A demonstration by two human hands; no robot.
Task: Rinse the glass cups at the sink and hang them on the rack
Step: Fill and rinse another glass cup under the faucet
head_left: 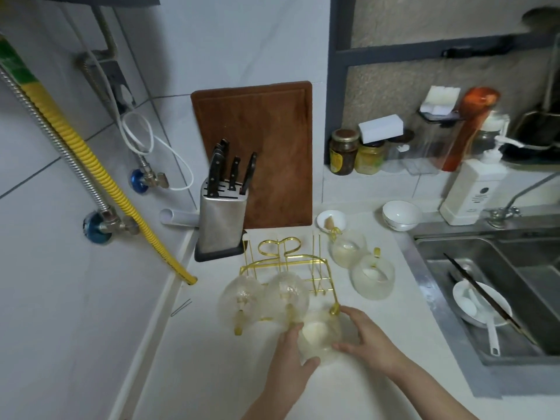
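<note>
A gold wire rack (291,262) stands on the white counter in front of me. Two textured glass cups with yellow handles hang on its near side, one on the left (239,298) and one beside it (286,297). I hold a third glass cup (319,334) at the rack's front right corner, my left hand (291,356) on its left side and my right hand (368,341) on its right. Two more glass cups stand upright on the counter right of the rack, the farther one (347,248) behind the nearer one (372,275).
A steel sink (497,286) at the right holds a white bowl, a spoon and chopsticks. A knife block (221,216) and a wooden cutting board (257,153) stand behind the rack. Two small white bowls, a soap bottle (472,192) and jars line the back.
</note>
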